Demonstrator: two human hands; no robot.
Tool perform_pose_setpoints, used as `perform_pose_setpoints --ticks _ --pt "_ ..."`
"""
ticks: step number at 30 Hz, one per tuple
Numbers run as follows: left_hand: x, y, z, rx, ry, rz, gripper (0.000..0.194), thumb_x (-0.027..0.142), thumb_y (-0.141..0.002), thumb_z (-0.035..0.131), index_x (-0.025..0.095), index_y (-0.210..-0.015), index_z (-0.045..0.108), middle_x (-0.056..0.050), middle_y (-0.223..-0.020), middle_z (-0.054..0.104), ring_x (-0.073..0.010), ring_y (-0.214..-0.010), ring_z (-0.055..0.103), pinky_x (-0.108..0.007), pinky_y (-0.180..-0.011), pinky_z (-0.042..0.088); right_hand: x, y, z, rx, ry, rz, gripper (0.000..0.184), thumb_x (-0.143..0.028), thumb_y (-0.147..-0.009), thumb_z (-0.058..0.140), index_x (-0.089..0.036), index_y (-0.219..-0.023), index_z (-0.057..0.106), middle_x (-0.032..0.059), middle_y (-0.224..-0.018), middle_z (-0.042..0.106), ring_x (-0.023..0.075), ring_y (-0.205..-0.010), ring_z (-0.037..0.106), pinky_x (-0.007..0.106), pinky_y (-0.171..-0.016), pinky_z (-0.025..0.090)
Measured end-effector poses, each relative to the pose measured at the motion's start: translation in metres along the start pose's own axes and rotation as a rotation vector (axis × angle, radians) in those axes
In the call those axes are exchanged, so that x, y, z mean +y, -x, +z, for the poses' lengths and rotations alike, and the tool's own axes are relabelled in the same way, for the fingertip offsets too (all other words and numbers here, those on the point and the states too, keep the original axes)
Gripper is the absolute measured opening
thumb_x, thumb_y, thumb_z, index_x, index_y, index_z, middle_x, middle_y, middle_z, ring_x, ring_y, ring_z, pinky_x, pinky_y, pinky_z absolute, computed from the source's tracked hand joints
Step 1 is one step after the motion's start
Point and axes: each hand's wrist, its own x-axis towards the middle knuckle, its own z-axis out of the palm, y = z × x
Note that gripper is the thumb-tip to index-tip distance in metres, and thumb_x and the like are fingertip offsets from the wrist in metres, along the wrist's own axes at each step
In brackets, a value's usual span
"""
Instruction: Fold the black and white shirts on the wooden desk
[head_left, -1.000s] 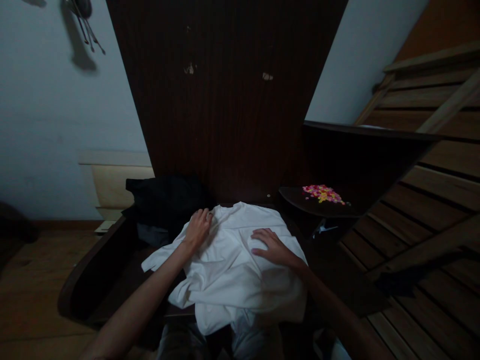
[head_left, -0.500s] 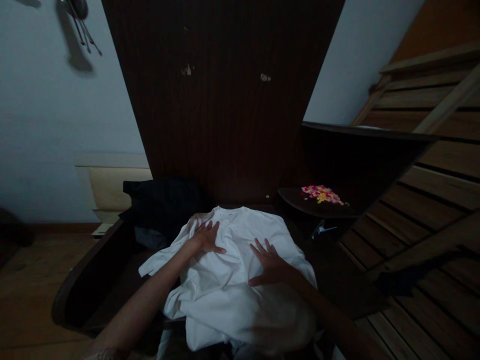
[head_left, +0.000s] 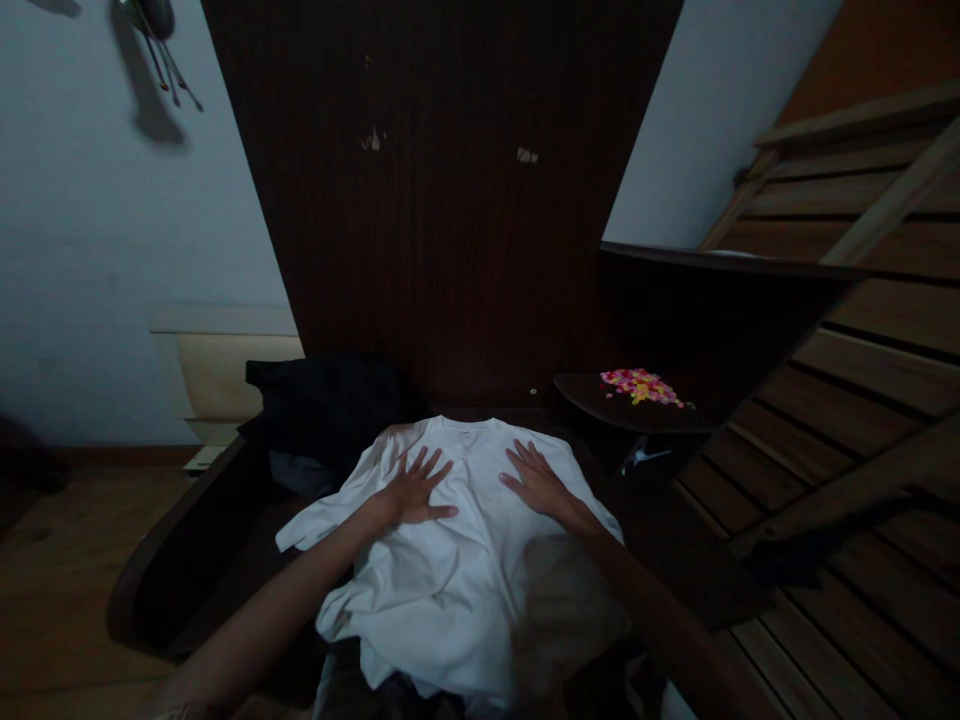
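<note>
A white T-shirt (head_left: 472, 570) lies spread on a dark wooden surface, its neckline at the far end and its lower part wrinkled and hanging over the near edge. My left hand (head_left: 414, 490) rests on the shirt's upper left, palm down with fingers spread. Across from it, my right hand (head_left: 538, 480) lies flat on the upper right of the shirt, fingers stretched out. Neither hand grips the cloth. Beyond my left hand sits a heap of black cloth (head_left: 330, 415).
A low dark shelf (head_left: 585, 400) at the right holds a pile of pink and yellow pieces (head_left: 641, 386). A tall dark panel (head_left: 450, 250) rises behind the shirt. Wooden slats (head_left: 892, 380) stand at the right, and a curved dark edge (head_left: 131, 590) bounds the left side.
My right hand has moved up the shirt, towards the collar. My left hand has slid slightly nearer to me. The collar lies a little flatter and the hem has shifted.
</note>
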Motion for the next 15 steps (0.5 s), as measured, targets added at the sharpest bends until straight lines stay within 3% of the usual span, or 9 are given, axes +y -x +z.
perform_pose_setpoints --ticks 5,10,15 --pt "-0.006 0.015 0.015 0.211 -0.032 0.049 0.072 0.066 -0.092 0.030 0.028 -0.153 0.026 -0.009 -0.159 0.024 -0.0347 -0.147 0.015 -0.058 -0.116 0.011 0.024 -0.021 0.022 0.068 0.054 0.050 0.069 -0.057 -0.098 0.022 -0.017 -0.153 0.025 0.0087 -0.161 0.015 0.0257 -0.149 0.008 0.048 -0.120 0.006" --pt "-0.016 0.020 0.010 0.226 -0.039 0.090 0.073 0.065 -0.093 0.030 0.027 -0.153 0.024 -0.008 -0.158 0.027 -0.0310 -0.147 0.021 -0.052 -0.117 0.015 0.038 -0.027 0.023 0.078 0.075 0.021 0.069 -0.061 -0.097 0.018 -0.023 -0.154 0.024 0.0056 -0.161 0.016 0.0225 -0.149 0.010 0.046 -0.120 0.006" --pt "-0.025 0.022 0.007 0.216 -0.067 0.112 0.076 0.068 -0.090 0.033 0.027 -0.153 0.023 -0.009 -0.159 0.026 -0.0313 -0.147 0.020 -0.053 -0.116 0.016 0.037 -0.028 0.020 0.050 0.069 0.024 0.073 -0.060 -0.097 0.021 -0.016 -0.154 0.023 0.0083 -0.162 0.013 0.0237 -0.150 0.005 0.044 -0.120 0.004"
